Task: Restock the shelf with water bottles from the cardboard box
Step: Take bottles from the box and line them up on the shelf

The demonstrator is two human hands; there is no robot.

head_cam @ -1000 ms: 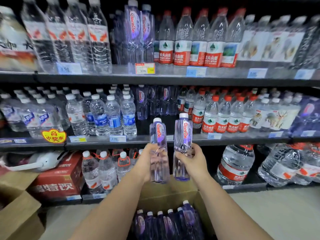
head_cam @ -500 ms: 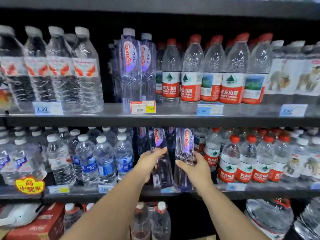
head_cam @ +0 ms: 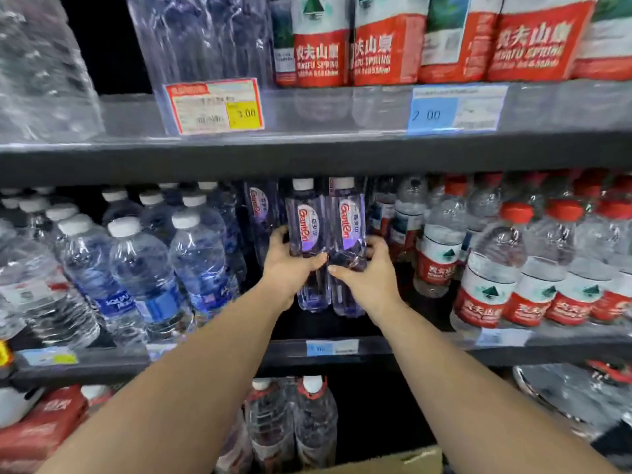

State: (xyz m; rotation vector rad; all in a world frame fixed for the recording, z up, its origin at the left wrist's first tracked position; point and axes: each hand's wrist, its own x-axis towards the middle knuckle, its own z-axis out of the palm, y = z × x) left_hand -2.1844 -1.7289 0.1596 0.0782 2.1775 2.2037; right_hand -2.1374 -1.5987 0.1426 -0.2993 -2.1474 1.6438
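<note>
Two tall purple-tinted Ganten water bottles stand side by side deep on the middle shelf (head_cam: 342, 350). My left hand (head_cam: 290, 265) is wrapped around the left bottle (head_cam: 306, 227). The right bottle (head_cam: 349, 224) is gripped low on its body by my right hand (head_cam: 369, 271). Both bottles are upright, their white caps just under the shelf above. Another Ganten bottle (head_cam: 261, 210) stands behind them to the left. Only a corner of the cardboard box (head_cam: 403, 461) shows at the bottom edge.
Blue-labelled bottles (head_cam: 150, 268) crowd the shelf to the left, red-capped Nongfu Spring bottles (head_cam: 496, 268) to the right. The upper shelf (head_cam: 307, 155) hangs close over the caps, with price tags (head_cam: 213, 106) on it. Larger bottles (head_cam: 290, 422) stand on the shelf below.
Both hands have pushed the two Ganten bottles further into the middle shelf gap. The view has closed in on the shelf and the box has almost left the frame.
</note>
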